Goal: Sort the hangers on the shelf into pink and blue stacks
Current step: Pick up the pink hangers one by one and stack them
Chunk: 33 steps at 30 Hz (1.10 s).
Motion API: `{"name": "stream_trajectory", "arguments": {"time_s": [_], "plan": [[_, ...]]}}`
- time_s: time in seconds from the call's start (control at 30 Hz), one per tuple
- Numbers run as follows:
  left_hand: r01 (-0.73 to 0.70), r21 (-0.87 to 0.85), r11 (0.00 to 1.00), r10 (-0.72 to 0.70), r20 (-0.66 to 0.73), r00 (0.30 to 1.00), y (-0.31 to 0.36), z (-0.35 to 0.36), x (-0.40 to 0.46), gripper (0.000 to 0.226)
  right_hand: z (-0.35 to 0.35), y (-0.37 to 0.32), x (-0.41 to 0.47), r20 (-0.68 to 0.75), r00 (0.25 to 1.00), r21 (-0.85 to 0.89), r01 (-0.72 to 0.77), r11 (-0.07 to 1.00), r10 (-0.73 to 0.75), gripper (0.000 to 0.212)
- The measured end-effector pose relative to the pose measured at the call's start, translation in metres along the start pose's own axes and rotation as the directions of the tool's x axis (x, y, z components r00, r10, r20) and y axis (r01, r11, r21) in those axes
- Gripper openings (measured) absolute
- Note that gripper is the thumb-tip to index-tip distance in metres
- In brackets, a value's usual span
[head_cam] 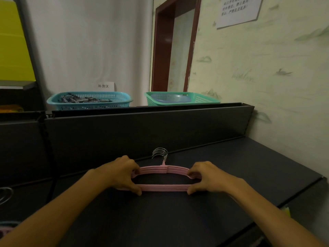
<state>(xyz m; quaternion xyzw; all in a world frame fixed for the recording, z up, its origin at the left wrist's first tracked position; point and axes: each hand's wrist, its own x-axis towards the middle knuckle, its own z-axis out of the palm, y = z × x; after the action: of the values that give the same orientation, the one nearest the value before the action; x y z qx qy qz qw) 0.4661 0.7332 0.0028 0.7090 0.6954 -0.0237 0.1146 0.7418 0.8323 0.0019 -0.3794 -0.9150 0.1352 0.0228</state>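
A stack of several pink hangers [163, 187] lies flat on the dark shelf [231, 168], its metal hooks [160, 152] pointing toward the back panel. My left hand [122, 173] grips the stack's left end, fingers over the top bar and thumb on the bottom bar. My right hand [208, 177] grips the right end the same way. At the far left edge, metal hooks [5, 194] of other hangers and a pink and blue bit [6, 227] show, mostly cut off.
A dark back panel [142, 129] rises behind the shelf. Above it stand a blue basket [89, 100] with dark items and a green basket [179, 98] holding a blue basin. A wall bounds the right side; the shelf's front edge runs at the lower right.
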Motion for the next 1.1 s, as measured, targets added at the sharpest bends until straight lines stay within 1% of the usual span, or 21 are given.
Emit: {"name": "stream_trajectory", "arguments": {"time_s": [0.1,0.23,0.37,0.43,0.57,0.63,0.83,0.97,1.1], "plan": [[-0.004,0.008,1.000,0.004,0.005,1.000,-0.001,-0.002,0.001,0.074,-0.001,0.001,0.002,0.001,1.000,-0.020,0.004,1.000,-0.004,0.069],[-0.008,0.007,1.000,0.008,0.023,1.000,-0.003,-0.003,0.002,0.073,0.002,0.004,0.004,-0.002,1.000,-0.037,-0.020,0.999,0.020,0.072],[0.017,0.011,1.000,-0.018,0.042,0.999,-0.004,-0.002,0.003,0.055,0.005,0.002,0.005,-0.003,1.000,-0.099,-0.016,0.995,0.016,0.069],[0.015,0.010,1.000,-0.016,0.041,0.999,-0.005,-0.001,0.003,0.051,0.004,0.002,0.006,-0.002,1.000,-0.094,-0.013,0.995,0.013,0.069],[-0.036,0.020,0.999,0.036,0.017,0.999,-0.006,0.000,0.004,0.067,0.002,0.001,0.007,0.018,1.000,-0.058,-0.001,0.998,0.002,0.073],[-0.044,0.019,0.999,0.044,0.013,0.999,-0.005,0.000,0.005,0.071,0.001,-0.001,0.008,0.024,1.000,-0.052,-0.002,0.999,0.003,0.076],[-0.015,0.011,1.000,0.015,0.013,1.000,-0.007,0.004,0.007,0.075,-0.001,-0.003,0.007,0.013,1.000,-0.049,-0.001,0.999,0.002,0.076],[0.023,-0.015,1.000,-0.023,0.025,0.999,-0.011,0.006,0.010,0.079,-0.001,-0.001,0.007,0.059,0.998,-0.037,-0.029,0.999,0.031,0.075],[0.044,-0.045,0.998,-0.043,0.031,0.999,-0.013,0.007,0.013,0.077,-0.004,-0.001,0.009,0.073,0.997,-0.072,-0.022,0.997,0.028,0.076]]}}
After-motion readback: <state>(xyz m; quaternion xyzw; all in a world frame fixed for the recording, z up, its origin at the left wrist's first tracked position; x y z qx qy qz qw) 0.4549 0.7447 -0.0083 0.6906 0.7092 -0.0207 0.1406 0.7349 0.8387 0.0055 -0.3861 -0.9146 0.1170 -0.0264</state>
